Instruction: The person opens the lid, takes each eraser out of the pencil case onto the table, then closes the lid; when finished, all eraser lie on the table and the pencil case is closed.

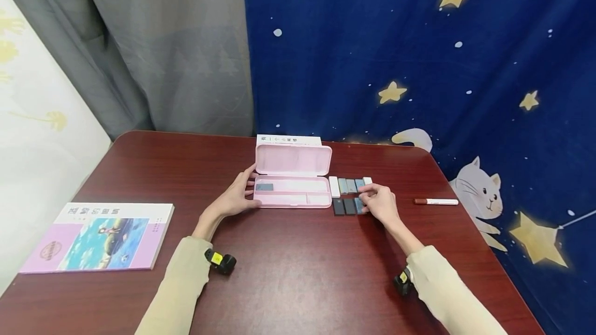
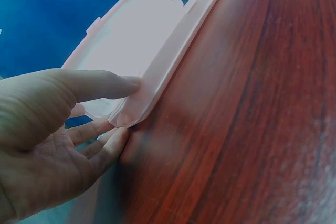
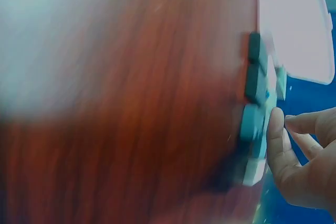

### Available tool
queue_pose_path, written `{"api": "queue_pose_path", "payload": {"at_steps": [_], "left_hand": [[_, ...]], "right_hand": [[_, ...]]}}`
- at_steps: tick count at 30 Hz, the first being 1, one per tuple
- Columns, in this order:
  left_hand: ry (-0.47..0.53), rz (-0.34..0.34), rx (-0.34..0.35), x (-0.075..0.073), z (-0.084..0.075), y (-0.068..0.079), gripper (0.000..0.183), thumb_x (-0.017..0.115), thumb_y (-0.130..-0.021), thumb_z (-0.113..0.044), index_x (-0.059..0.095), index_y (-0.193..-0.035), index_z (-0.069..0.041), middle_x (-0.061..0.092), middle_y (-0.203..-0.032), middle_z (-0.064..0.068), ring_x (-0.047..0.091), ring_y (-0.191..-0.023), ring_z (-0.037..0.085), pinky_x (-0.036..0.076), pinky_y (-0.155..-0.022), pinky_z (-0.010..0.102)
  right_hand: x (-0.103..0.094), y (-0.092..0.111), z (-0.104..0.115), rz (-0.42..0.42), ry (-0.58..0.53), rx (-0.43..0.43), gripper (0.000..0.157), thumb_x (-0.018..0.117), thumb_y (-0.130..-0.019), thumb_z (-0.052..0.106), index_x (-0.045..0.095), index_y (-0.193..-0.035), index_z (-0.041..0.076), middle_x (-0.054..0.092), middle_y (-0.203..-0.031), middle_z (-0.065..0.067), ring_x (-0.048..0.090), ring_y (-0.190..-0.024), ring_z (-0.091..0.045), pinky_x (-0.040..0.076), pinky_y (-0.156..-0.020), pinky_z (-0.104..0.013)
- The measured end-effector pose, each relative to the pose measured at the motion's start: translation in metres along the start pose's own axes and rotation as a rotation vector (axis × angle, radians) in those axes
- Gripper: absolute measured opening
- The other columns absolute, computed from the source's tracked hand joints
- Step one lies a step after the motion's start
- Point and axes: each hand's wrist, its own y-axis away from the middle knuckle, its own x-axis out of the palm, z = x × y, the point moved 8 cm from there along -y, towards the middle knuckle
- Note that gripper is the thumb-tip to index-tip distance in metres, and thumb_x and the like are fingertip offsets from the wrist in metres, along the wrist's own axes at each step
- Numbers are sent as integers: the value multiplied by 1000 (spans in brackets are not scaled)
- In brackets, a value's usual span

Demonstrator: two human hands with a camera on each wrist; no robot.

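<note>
A pink pencil case [image 1: 293, 199] lies with its lid [image 1: 294, 160] raised. One dark grey-blue block [image 1: 264, 187] sits in its long compartment. My left hand [image 1: 234, 196] holds the case's left end, thumb on the front wall and fingers around the corner, as the left wrist view shows. Right of the case stand two rows of small eraser-like blocks: white [image 1: 334, 187], grey [image 1: 351, 186], black [image 1: 349, 207] and blue [image 1: 359, 206]. My right hand [image 1: 379, 203] hovers at the right end of these rows, thumb and forefinger close together with nothing visible between them.
A white box with printed characters [image 1: 288, 140] stands behind the raised lid. To the right lies a white marker with a brown cap [image 1: 436, 201]. A purple-and-white book [image 1: 104, 237] lies on the left of the brown table [image 1: 298, 273]. Curtains hang behind.
</note>
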Motion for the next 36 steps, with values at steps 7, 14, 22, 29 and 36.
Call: {"api": "queue_pose_path", "payload": {"at_steps": [7,14,22,29,36], "left_hand": [[6,-1,-3,-2,7,0,93,69,-75,17,10,-147,13,27,-133,38,35,-121,54,37,-101,58],[0,-24,12,0,39,-9,100,73,-74,15,8,-150,7,28,-135,33,37,-122,49,38,-102,57],[-1,-16,14,1,46,-12,101,74,-74,11,10,-151,3,30,-135,29,38,-123,44,40,-102,52],[2,-18,11,2,45,-11,100,74,-74,12,11,-151,3,30,-135,29,39,-122,44,41,-102,51],[11,-21,7,1,49,-12,100,73,-74,12,11,-151,3,30,-135,30,39,-123,45,40,-102,52]], "right_hand": [[36,-7,36,67,-106,-41,17,62,-85,-6,69,-100,-8,68,-81,-21,67,-55,-23,57,-52,-31],[68,-11,71,123,-72,-127,16,63,-84,-6,71,-98,-6,68,-78,-19,66,-61,-28,55,-52,-27],[110,-15,107,189,-92,-132,16,63,-85,-4,73,-98,-2,69,-79,-13,69,-63,-28,58,-53,-31],[146,-22,135,247,-87,-226,16,66,-83,-6,73,-97,-1,69,-79,-9,68,-68,-21,55,-57,-23],[174,-26,161,343,45,-328,19,69,-83,-5,73,-101,-1,71,-90,-10,65,-81,-20,52,-75,-27]]}}
